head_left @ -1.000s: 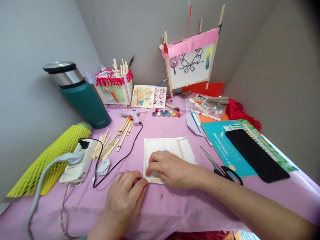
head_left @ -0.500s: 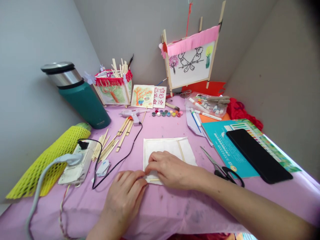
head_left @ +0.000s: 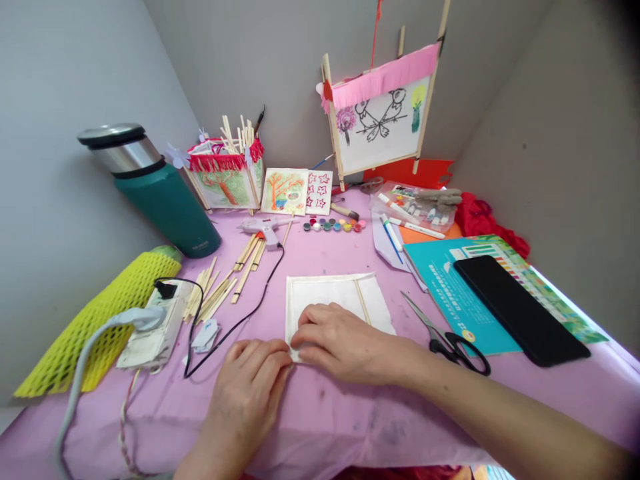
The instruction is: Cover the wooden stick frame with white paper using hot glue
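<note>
Working at a table point(head_left: 350, 427) under a pink cover, I have grey walls closing in on the far side and both sides. At the upper left stand a green steel flask point(head_left: 165, 200) and a red-fringed paper lantern point(head_left: 225, 177) filled with wooden sticks. At the upper centre-right, a painted panel with a pink fringe point(head_left: 380, 113) stands upright. Along the left edge lie a yellow foam net point(head_left: 95, 320) and a power strip point(head_left: 155, 327). A teal folder point(head_left: 450, 293) lies at the right, with a black phone point(head_left: 520, 310) on it and scissors point(head_left: 450, 347) just beside it. Nearer the middle sit a glue gun point(head_left: 263, 230), a row of paint pots point(head_left: 334, 225) and loose sticks point(head_left: 245, 263).

A white sheet point(head_left: 325, 300), paper or thin cloth, lies at lower centre, with a wooden strip point(head_left: 363, 301) on it. The strip that showed along the near edge is now hidden, seemingly under a folded flap. My right grip point(head_left: 345, 343) rests half-curled on the sheet's near edge. My left grip point(head_left: 245, 380) is half-curled at its near-left corner, fingertips touching it. I cannot tell whether either one is pinching.
</note>
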`<state>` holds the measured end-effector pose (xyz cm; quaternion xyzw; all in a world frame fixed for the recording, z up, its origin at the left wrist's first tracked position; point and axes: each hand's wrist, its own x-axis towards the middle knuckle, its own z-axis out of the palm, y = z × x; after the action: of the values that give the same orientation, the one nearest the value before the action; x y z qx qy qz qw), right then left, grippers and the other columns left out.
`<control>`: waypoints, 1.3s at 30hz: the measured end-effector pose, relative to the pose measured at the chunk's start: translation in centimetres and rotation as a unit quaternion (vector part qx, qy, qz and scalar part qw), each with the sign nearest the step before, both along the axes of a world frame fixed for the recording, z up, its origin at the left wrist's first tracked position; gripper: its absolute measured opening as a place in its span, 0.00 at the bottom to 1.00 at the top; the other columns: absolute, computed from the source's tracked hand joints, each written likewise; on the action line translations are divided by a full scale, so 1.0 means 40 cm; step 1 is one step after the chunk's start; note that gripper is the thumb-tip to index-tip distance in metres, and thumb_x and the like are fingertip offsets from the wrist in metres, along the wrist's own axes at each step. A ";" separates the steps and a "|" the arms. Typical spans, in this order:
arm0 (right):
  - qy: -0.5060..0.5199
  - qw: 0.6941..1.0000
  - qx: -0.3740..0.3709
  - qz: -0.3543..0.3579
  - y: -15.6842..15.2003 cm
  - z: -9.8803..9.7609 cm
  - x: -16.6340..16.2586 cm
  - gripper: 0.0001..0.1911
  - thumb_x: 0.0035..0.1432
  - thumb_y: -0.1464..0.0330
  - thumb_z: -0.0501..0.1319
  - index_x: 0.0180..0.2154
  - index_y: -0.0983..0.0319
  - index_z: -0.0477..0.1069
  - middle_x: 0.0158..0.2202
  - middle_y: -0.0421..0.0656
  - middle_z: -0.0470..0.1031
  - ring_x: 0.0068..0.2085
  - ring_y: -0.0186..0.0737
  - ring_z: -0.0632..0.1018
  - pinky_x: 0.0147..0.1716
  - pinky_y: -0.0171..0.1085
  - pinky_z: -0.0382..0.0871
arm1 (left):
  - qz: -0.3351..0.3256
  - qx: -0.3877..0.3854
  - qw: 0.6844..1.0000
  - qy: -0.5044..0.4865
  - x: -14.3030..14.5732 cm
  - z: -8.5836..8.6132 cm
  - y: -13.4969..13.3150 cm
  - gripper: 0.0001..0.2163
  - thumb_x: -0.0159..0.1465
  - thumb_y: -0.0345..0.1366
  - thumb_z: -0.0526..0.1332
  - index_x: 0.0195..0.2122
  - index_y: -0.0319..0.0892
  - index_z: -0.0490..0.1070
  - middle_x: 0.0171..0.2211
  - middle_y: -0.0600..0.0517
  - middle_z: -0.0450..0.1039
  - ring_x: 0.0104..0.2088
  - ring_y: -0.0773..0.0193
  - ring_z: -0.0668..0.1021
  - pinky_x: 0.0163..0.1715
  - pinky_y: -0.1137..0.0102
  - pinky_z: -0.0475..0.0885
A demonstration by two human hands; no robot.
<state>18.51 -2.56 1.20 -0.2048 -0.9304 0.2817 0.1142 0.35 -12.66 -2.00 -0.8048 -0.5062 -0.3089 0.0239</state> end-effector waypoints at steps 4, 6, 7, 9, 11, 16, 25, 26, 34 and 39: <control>-0.018 1.000 0.017 -0.009 -0.011 0.008 0.000 0.14 0.54 0.62 0.68 0.40 0.62 0.72 0.39 0.42 0.71 0.43 0.40 0.71 0.41 0.39 0.61 | 0.007 0.011 1.000 0.003 0.005 0.001 0.002 0.07 0.64 0.22 0.56 0.38 0.40 0.68 0.37 0.49 0.75 0.36 0.64 0.73 0.39 0.64 0.62; -0.018 0.999 0.027 -0.022 -0.018 0.004 -0.005 0.13 0.54 0.62 0.68 0.39 0.61 0.72 0.39 0.42 0.70 0.42 0.41 0.71 0.41 0.39 0.60 | 0.009 0.011 1.000 0.008 0.006 0.003 0.002 0.07 0.64 0.22 0.56 0.38 0.40 0.68 0.37 0.49 0.75 0.35 0.64 0.73 0.39 0.64 0.62; -0.017 0.999 0.029 -0.027 -0.022 0.002 -0.008 0.12 0.54 0.63 0.67 0.39 0.61 0.72 0.39 0.42 0.71 0.42 0.41 0.71 0.41 0.39 0.59 | 0.009 0.010 1.000 0.009 0.006 0.004 0.002 0.06 0.64 0.22 0.56 0.38 0.40 0.68 0.37 0.49 0.75 0.35 0.64 0.73 0.39 0.64 0.62; -0.016 0.999 0.026 -0.034 -0.029 0.000 -0.012 0.09 0.56 0.65 0.66 0.38 0.61 0.72 0.39 0.41 0.71 0.42 0.40 0.71 0.40 0.39 0.59 | 0.009 0.007 1.000 0.012 0.006 0.006 0.001 0.06 0.64 0.23 0.56 0.38 0.40 0.68 0.37 0.49 0.75 0.34 0.64 0.73 0.38 0.64 0.62; -0.016 0.999 0.021 -0.042 -0.035 -0.001 -0.015 0.05 0.57 0.68 0.64 0.37 0.61 0.72 0.39 0.41 0.71 0.42 0.40 0.71 0.40 0.39 0.58 | 0.008 0.005 1.000 0.013 0.005 0.009 0.001 0.06 0.64 0.23 0.56 0.37 0.40 0.68 0.37 0.49 0.75 0.34 0.64 0.73 0.38 0.64 0.62; -0.008 0.998 0.021 -0.059 -0.044 -0.005 -0.021 0.03 0.57 0.71 0.62 0.36 0.62 0.72 0.38 0.41 0.70 0.41 0.39 0.70 0.39 0.38 0.57 | 0.007 0.005 1.000 0.013 0.006 0.011 0.000 0.06 0.64 0.23 0.56 0.38 0.40 0.68 0.37 0.49 0.75 0.34 0.64 0.73 0.38 0.64 0.62; 0.009 0.996 0.022 -0.082 -0.053 -0.013 -0.027 0.04 0.60 0.72 0.59 0.32 0.63 0.70 0.36 0.40 0.69 0.40 0.37 0.70 0.39 0.38 0.55 | 0.015 -0.058 0.998 -0.012 -0.016 0.004 -0.001 0.06 0.62 0.27 0.61 0.39 0.40 0.65 0.37 0.49 0.73 0.37 0.62 0.72 0.40 0.64 0.64; 0.011 0.996 0.021 -0.083 -0.054 -0.014 -0.027 0.04 0.60 0.72 0.59 0.32 0.63 0.70 0.36 0.40 0.69 0.40 0.37 0.69 0.39 0.39 0.55 | 0.015 -0.065 0.998 -0.014 -0.019 0.005 0.000 0.06 0.62 0.27 0.61 0.38 0.40 0.65 0.36 0.50 0.73 0.37 0.62 0.72 0.40 0.64 0.64; 0.029 0.995 0.009 -0.092 -0.053 -0.024 -0.025 0.04 0.59 0.72 0.59 0.31 0.63 0.70 0.34 0.40 0.69 0.38 0.37 0.69 0.39 0.39 0.55 | 0.004 -0.068 0.997 -0.018 -0.022 0.011 0.006 0.06 0.62 0.26 0.60 0.39 0.42 0.67 0.38 0.50 0.73 0.37 0.62 0.72 0.41 0.63 0.65; 0.022 0.994 0.008 -0.102 -0.055 -0.022 -0.028 0.06 0.59 0.72 0.58 0.30 0.64 0.70 0.34 0.41 0.70 0.38 0.37 0.70 0.40 0.39 0.56 | 0.006 -0.069 0.998 -0.011 -0.022 0.010 0.015 0.05 0.63 0.27 0.59 0.38 0.42 0.69 0.37 0.50 0.74 0.38 0.61 0.74 0.42 0.62 0.65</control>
<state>17.41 -4.75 0.33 -0.2915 -0.9042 0.2653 0.1646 -0.52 -12.07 -1.60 -0.7980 -0.5314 -0.2818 -0.0357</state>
